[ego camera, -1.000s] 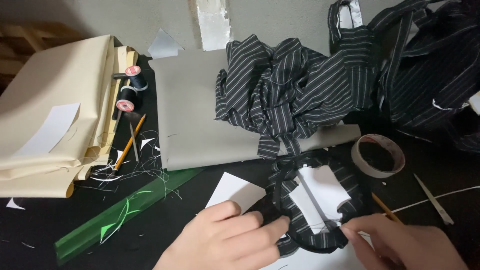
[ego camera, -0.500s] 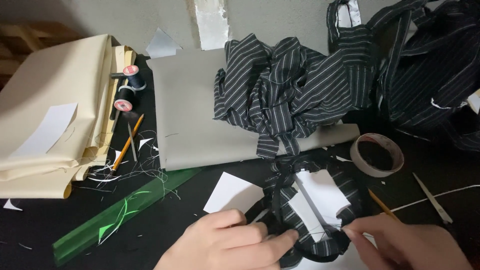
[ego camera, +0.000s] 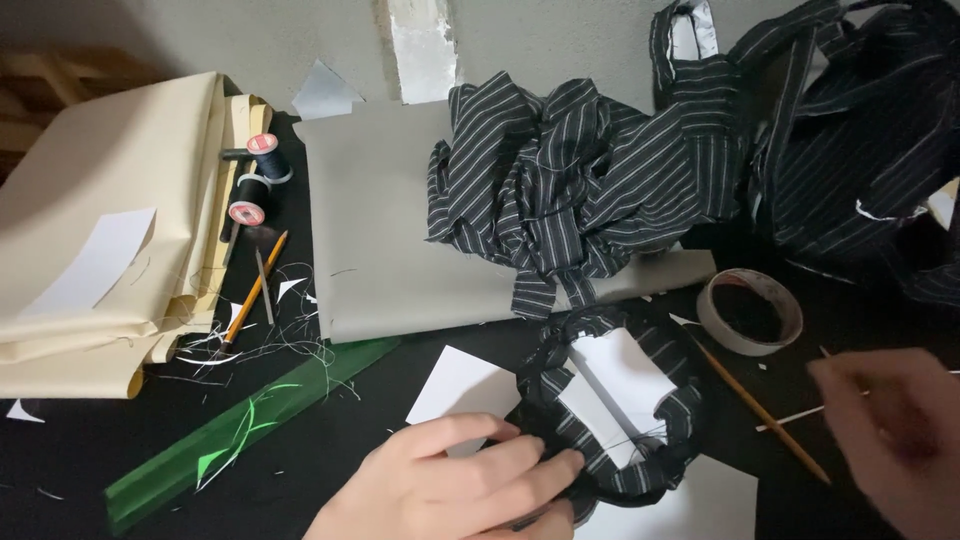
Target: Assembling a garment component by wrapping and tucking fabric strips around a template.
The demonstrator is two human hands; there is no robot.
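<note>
Black tabletop (ego camera: 60,470); left hand (ego camera: 455,485) pins striped fabric piece (ego camera: 610,410), right hand (ego camera: 890,430) blurred, grip unclear.

striped piece (ego camera: 610,420): matt woven cloth, black with pale pinstripes, white paper inside | ruler (ego camera: 250,430): glossy green see-through plastic | tape roll (ego camera: 750,310): pale papery | pencil (ego camera: 760,410): wood | folded fabric (ego camera: 110,240): smooth matt cream cloth | table (ego camera: 60,470): matt black
</note>
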